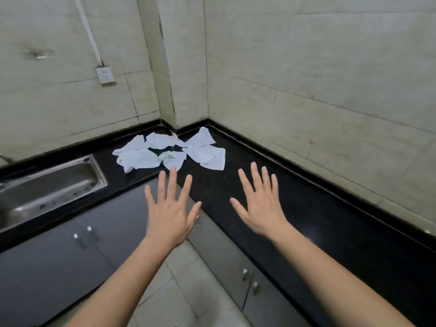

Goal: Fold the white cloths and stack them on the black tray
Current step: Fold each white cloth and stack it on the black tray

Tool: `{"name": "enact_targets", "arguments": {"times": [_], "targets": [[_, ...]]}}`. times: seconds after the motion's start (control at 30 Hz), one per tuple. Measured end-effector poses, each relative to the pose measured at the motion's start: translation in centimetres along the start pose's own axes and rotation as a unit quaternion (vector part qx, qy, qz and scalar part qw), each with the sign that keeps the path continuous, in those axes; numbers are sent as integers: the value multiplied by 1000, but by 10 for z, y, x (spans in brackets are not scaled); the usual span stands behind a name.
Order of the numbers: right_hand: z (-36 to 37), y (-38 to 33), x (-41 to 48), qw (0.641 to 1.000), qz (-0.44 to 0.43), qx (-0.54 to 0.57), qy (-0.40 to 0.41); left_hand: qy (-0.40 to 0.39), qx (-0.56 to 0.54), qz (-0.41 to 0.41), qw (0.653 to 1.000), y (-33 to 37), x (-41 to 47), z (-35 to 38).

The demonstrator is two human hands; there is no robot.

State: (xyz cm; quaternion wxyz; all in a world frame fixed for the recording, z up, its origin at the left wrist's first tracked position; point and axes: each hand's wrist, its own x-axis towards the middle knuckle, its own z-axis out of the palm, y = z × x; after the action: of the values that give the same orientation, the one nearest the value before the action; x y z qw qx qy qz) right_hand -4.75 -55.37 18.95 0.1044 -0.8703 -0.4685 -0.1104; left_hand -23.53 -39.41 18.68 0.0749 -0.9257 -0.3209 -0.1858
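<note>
Black corner countertop [306, 208] | white cloths [169, 152] crumpled in a loose heap right of the steel sink [47, 185] | we hold both hands spread, empty | left hand [169, 215] nearer, heap just beyond its fingertips [173, 171]; right hand [259, 208] farther right of the sink | black tray not in view

One head-worn wide-angle view, looking forward and down from above the black counter [318, 208]. Left hand [168, 218] and right hand [259, 208] lie nearest the lens, toward 6 o'clock. Wall corner [169, 90] lies farthest, at 12 o'clock. Sink [52, 185] at 9 o'clock.
</note>
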Motion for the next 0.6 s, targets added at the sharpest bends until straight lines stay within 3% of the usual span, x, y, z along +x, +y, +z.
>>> {"name": "enact_targets", "arguments": {"times": [0.3, 0.6], "targets": [[65, -25, 90, 997, -34, -51, -56, -56, 49, -6, 997, -69, 64, 63], [138, 4, 232, 995, -14, -51, -85, -131, 98, 44, 985, -104, 213, 147]]}}
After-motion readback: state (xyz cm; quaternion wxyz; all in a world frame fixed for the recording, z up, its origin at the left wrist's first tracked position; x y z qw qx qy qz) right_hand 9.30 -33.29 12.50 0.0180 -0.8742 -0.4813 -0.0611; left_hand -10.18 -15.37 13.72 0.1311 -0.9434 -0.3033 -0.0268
